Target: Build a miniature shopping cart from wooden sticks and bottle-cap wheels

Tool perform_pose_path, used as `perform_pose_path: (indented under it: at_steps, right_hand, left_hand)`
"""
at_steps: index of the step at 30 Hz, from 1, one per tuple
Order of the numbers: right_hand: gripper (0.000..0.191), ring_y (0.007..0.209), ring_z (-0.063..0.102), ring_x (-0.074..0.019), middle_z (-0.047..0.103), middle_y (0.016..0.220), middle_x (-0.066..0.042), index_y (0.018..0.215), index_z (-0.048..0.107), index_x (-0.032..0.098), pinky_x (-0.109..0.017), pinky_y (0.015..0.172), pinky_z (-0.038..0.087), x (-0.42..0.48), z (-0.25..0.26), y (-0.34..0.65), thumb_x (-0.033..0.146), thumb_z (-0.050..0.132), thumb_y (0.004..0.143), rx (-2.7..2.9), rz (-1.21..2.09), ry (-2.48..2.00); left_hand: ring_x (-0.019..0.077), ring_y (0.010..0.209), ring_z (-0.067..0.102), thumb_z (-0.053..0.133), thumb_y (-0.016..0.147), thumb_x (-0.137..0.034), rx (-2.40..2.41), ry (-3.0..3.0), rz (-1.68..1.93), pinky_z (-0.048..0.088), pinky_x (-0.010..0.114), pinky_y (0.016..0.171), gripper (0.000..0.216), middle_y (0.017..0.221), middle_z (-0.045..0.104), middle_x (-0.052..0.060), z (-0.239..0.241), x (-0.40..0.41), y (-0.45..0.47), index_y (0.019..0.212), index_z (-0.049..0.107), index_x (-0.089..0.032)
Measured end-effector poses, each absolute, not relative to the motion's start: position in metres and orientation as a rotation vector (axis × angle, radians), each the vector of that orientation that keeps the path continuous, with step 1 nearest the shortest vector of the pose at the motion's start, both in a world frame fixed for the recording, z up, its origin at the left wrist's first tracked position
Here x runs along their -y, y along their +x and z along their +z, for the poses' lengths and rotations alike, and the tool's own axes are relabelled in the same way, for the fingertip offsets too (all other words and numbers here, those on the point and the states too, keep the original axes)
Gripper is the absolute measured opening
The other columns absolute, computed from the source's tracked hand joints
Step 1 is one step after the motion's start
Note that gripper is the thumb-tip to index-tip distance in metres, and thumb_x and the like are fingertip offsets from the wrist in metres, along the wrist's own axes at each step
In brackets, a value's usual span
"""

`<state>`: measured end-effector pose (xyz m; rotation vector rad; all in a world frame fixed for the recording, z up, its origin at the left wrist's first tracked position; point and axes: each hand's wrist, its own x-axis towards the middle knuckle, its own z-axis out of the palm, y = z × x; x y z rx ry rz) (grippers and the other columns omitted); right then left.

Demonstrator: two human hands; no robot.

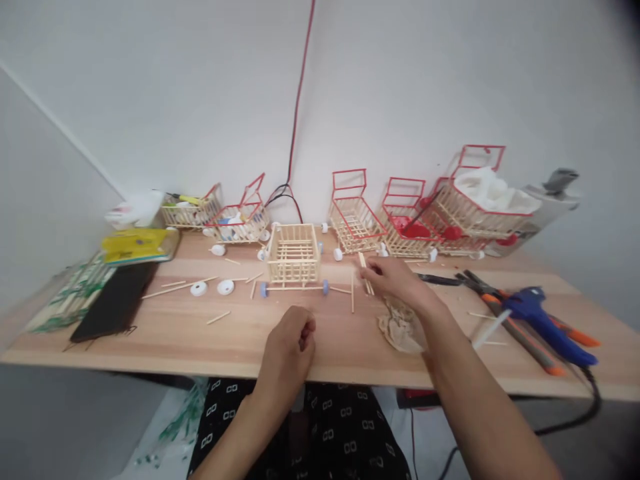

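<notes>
Pinching thin sticks (365, 268) with right hand (397, 281), resting curled, empty left hand (293, 339) on worktop (150, 330), possibly snapping them if squeezed harder.

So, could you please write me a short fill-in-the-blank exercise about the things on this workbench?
1. The right hand touches thin wooden sticks lying to the ____ of the unpainted basket.
2. The glue gun on the table is ____ in colour.
3. The finished carts by the wall have ____ rims.
4. Two loose ____ wheels lie left of the unpainted basket.
Missing words: right; blue; red; white.
</notes>
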<state>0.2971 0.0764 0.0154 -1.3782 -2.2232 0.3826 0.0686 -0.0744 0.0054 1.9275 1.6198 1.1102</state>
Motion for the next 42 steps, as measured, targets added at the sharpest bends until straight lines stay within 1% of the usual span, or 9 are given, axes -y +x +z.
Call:
perform_pose_path:
  at_steps: [3,5,7,9,13,15,19,25,42]
  right_hand:
    - [0.027,0.051,0.037,-0.0113,0.045,0.051,0.003,0.055,0.045,0.020,-0.026,0.052,0.022,-0.078,0.012,0.297,0.030,0.049,0.080,2.248,0.378,-1.393]
    - [0.026,0.052,0.039,-0.0118,0.047,0.053,0.003,0.058,0.051,0.019,-0.025,0.052,0.024,-0.077,0.013,0.296,0.031,0.049,0.081,2.255,0.407,-1.367]
    - [0.025,0.054,0.042,-0.0124,0.050,0.056,0.002,0.064,0.057,0.018,-0.025,0.052,0.026,-0.073,0.019,0.295,0.034,0.050,0.082,2.218,0.447,-1.343]
    - [0.027,0.056,0.043,-0.0132,0.053,0.060,0.001,0.071,0.062,0.017,-0.025,0.053,0.029,-0.067,0.032,0.292,0.039,0.051,0.083,2.161,0.499,-1.296]
    - [0.032,0.063,0.051,-0.0156,0.063,0.073,-0.003,0.087,0.069,0.018,-0.026,0.057,0.035,-0.055,0.075,0.278,0.043,0.049,0.089,2.162,0.523,-1.125]
    - [0.030,0.068,0.056,-0.0170,0.068,0.081,-0.005,0.092,0.072,0.020,-0.027,0.060,0.037,-0.053,0.097,0.265,0.041,0.051,0.089,2.207,0.498,-1.052]
    - [0.025,0.075,0.060,-0.0177,0.071,0.086,-0.004,0.091,0.073,0.021,-0.027,0.066,0.040,-0.056,0.127,0.229,0.036,0.052,0.089,2.318,0.462,-0.938]
    - [0.020,0.067,0.055,-0.0137,0.067,0.073,-0.001,0.083,0.071,0.019,-0.025,0.062,0.036,-0.061,0.126,0.185,0.030,0.056,0.088,2.481,0.409,-0.864]
    - [0.018,0.073,0.061,-0.0159,0.072,0.081,-0.004,0.085,0.074,0.020,-0.026,0.066,0.039,-0.062,0.113,0.178,0.029,0.059,0.088,2.522,0.394,-0.808]
  left_hand:
    - [0.0135,0.067,0.051,0.044,0.074,-0.003,-1.682,1.964,1.208,0.039,0.024,0.061,0.019,0.078,0.055,0.000,0.006,0.077,0.043,0.077,0.049,-0.021]
    - [0.0149,0.078,0.055,0.046,0.081,-0.008,-1.708,1.971,1.316,0.042,0.026,0.069,0.014,0.088,0.061,0.003,0.010,0.077,0.025,0.078,0.053,-0.020]
    - [0.0153,0.080,0.057,0.049,0.086,-0.016,-1.761,1.937,1.418,0.043,0.027,0.071,0.011,0.092,0.064,0.004,0.018,0.074,0.009,0.081,0.059,-0.020]
    - [0.0155,0.080,0.058,0.055,0.086,-0.022,-1.791,1.882,1.517,0.044,0.027,0.071,0.011,0.093,0.065,0.004,0.029,0.068,-0.003,0.089,0.065,-0.020]
    - [0.0149,0.081,0.058,0.060,0.085,-0.030,-1.688,1.782,1.618,0.046,0.027,0.072,0.025,0.107,0.067,0.005,0.053,0.043,-0.017,0.106,0.069,-0.020]
    - [0.0148,0.080,0.059,0.064,0.083,-0.032,-1.562,1.753,1.643,0.047,0.026,0.070,0.028,0.114,0.067,0.006,0.060,0.028,-0.021,0.106,0.071,-0.020]
    - [0.0187,0.090,0.064,0.069,0.078,-0.034,-1.335,1.612,1.567,0.049,0.027,0.079,0.031,0.106,0.073,0.007,0.064,0.003,-0.023,0.104,0.073,-0.017]
    - [0.0220,0.094,0.068,0.074,0.071,-0.032,-1.176,1.449,1.543,0.051,0.033,0.088,0.028,0.096,0.076,0.007,0.059,-0.006,-0.022,0.094,0.075,-0.015]
    - [0.0195,0.080,0.067,0.074,0.071,-0.035,-1.163,1.442,1.575,0.050,0.029,0.076,0.023,0.083,0.075,0.004,0.052,-0.011,-0.016,0.081,0.074,-0.015]
